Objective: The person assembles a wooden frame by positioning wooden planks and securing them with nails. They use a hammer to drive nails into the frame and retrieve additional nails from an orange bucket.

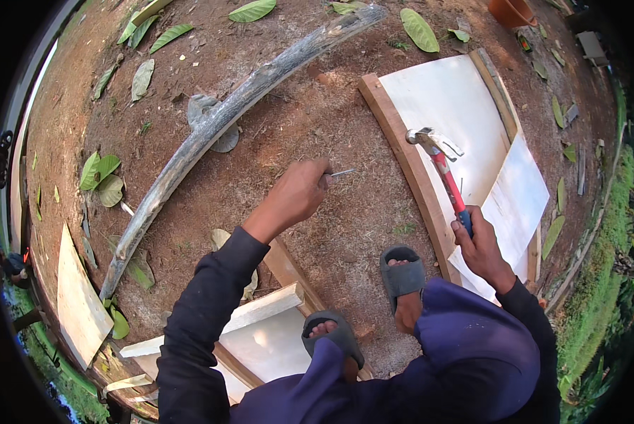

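A claw hammer [448,175] with a red and blue handle is gripped low on its handle by my right hand [484,246]. Its metal head hangs over a wood-framed white panel [440,92] on the ground. A thin nail stands up near the hammer's handle. My left hand [299,189] is closed around a slim metal nail [343,172], whose end sticks out to the right over bare soil. Most of that nail is hidden by the fingers. A loose white sheet [509,201] lies across the panel's near right part.
A long grey log [221,120] curves across the ground at left. Another framed white panel [267,346] lies by my left foot. A pale board [80,304] is at far left, an orange bucket [511,12] at the top right. Large leaves are scattered about; grass edges the right side.
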Demonstrator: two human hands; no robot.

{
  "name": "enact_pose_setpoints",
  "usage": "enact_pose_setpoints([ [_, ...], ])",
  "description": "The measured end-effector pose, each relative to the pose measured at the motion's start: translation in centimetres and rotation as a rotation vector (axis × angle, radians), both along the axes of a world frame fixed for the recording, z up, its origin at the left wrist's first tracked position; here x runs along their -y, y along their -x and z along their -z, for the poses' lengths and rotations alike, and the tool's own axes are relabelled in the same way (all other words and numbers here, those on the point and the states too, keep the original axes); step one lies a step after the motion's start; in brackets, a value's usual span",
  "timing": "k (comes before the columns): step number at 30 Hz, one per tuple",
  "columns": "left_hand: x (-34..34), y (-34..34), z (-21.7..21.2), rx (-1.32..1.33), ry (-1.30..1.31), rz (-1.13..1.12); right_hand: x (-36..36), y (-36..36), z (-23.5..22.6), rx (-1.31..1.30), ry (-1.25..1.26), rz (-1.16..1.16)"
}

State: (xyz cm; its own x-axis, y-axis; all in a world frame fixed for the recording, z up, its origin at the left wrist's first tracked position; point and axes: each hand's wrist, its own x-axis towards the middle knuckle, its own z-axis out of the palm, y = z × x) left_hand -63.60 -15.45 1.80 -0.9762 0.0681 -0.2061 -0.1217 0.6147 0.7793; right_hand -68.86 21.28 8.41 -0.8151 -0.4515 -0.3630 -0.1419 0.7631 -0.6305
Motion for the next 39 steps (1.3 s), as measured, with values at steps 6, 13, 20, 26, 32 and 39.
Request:
enact_pose_setpoints([
  [6, -1.5, 8.8, 4.6, 0.049, 0.085, 0.224, 0.8, -2.1, 7.9, 0.272, 0.306, 0.46],
  [13, -8.1, 11.1, 7.9, 0.219, -0.163, -0.069, -0.5, -2.0, 10.3, 0.22, 0.201, 0.539],
  [20, -10.9, 10.4, 9.8, 0.165, -0.082, -0.059, 0.4, -2.6, 9.7, 0.119, 0.093, 0.413],
  [26, -10.9, 10.0, 9.9, 0.098, -0.044, -0.105, 0.6, -1.9, 10.4, -0.025, 0.004, 0.276],
  [32, -11.6, 9.4, 9.2, 0.204, -0.135, -0.175, 0.9, -1.7, 10.7, 0.027, 0.016, 0.291],
  [39, -12.0, 9.3, 10.0, 0.156, -0.104, -0.17, 1.2, -1.7, 10.8, -0.001, -0.017, 0.288],
])
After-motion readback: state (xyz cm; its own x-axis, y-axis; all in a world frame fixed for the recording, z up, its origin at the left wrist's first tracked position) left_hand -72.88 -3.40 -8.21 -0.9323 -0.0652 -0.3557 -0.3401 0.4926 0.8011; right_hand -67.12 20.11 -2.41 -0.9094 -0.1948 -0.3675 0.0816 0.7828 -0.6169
